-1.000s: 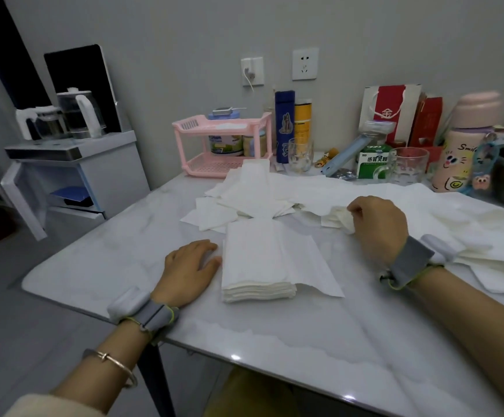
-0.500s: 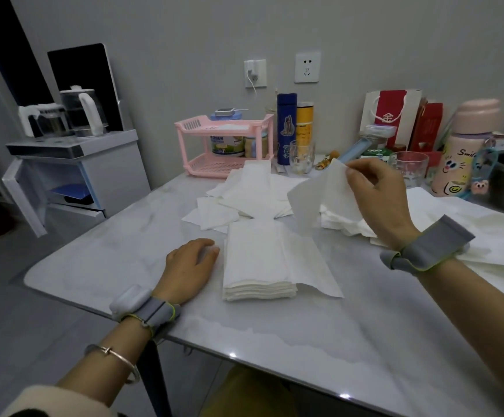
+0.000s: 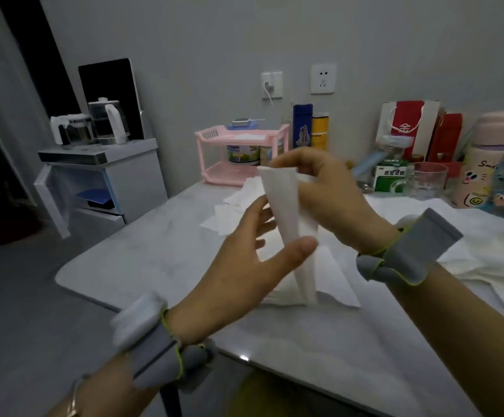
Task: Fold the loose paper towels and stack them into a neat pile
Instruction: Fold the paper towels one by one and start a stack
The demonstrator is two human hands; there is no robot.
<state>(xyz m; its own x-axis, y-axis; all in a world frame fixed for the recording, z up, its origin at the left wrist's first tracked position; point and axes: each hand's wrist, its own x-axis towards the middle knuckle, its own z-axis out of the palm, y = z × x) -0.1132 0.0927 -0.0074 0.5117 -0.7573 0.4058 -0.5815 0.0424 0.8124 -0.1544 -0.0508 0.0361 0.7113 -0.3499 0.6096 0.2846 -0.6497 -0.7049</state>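
I hold one white paper towel (image 3: 289,212) up in the air above the table; it hangs down long and narrow. My right hand (image 3: 332,200) pinches its top edge. My left hand (image 3: 253,260) is raised beside it, fingers spread, with the thumb and fingers on either side of the towel's lower half. Under my hands lies the folded stack of towels (image 3: 332,281), partly hidden by them. Loose unfolded towels (image 3: 470,245) spread over the right side of the table, and a few more loose towels (image 3: 232,206) lie behind my left hand.
The white marble table (image 3: 142,260) ends close to me and at the left. Along the back wall stand a pink rack (image 3: 238,155), a blue and a yellow bottle (image 3: 303,127), a glass mug (image 3: 425,182), a medicine box, red bags and a pink flask (image 3: 482,164). A kettle cabinet (image 3: 100,176) stands left.
My left hand has left the table beside the stack and risen to the towel. My right hand has carried the towel from the loose heap toward the middle, over the stack.
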